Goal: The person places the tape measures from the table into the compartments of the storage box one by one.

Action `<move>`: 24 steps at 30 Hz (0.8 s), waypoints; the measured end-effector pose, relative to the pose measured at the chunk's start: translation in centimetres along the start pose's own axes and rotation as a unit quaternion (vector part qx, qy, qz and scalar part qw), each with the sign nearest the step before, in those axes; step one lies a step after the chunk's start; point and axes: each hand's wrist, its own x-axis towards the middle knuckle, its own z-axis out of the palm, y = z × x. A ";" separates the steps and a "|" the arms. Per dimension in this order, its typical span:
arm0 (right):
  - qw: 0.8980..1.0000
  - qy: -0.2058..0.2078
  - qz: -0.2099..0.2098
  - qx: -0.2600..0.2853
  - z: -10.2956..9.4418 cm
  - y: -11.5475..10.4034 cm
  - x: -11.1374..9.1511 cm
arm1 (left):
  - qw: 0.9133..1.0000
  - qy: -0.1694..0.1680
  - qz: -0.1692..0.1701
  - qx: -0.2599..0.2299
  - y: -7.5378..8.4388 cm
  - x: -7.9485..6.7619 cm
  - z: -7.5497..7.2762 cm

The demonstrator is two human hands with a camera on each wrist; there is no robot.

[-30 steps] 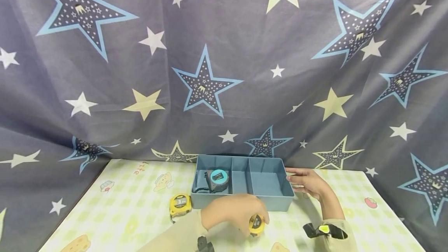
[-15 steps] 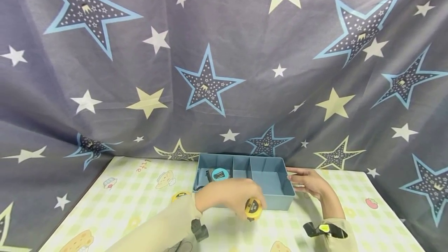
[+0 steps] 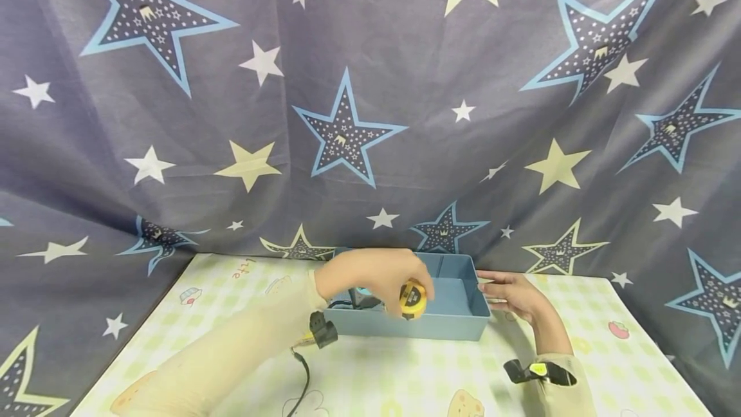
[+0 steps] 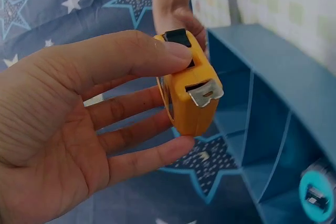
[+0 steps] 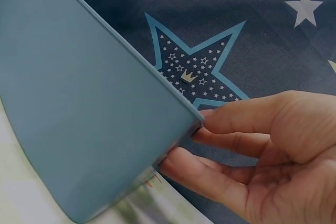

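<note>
My left hand (image 3: 382, 275) holds a yellow tape measure (image 3: 413, 300) above the blue divided box (image 3: 399, 325). In the left wrist view the thumb lies on the top of the tape measure (image 4: 197, 87), beside its black button, and the fingertips support its side; the metal end hook shows. My right hand (image 3: 518, 295) touches the box's right end with extended fingers (image 5: 202, 174), at a corner in the right wrist view. Inside the left compartment lies a dark tape measure with a teal face (image 4: 316, 195), mostly covered by my left hand in the head view.
Behind my left wrist, a second yellow tape measure (image 3: 305, 340) is largely hidden, its black strap (image 3: 303, 375) trailing onto the checked tablecloth (image 3: 428, 378). A star-patterned curtain (image 3: 370, 211) hangs directly behind the box.
My left hand has lifted the yellow tape measure from in front of the box up to above its front wall, moving slightly left. The right hand has stayed at the box's end.
</note>
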 end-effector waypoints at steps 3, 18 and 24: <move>1.000 0.002 0.001 0.000 -0.2 0.0 -0.1 | 1.000 -0.008 -0.013 -0.008 -0.2 0.1 -1.4; 1.000 -0.002 0.000 0.006 -0.1 0.5 0.1 | 0.994 0.036 -0.081 -0.061 -2.2 1.2 -3.5; 1.000 -0.002 -0.001 0.004 0.0 0.0 0.0 | 0.991 0.051 -0.096 -0.077 -3.0 1.6 -3.4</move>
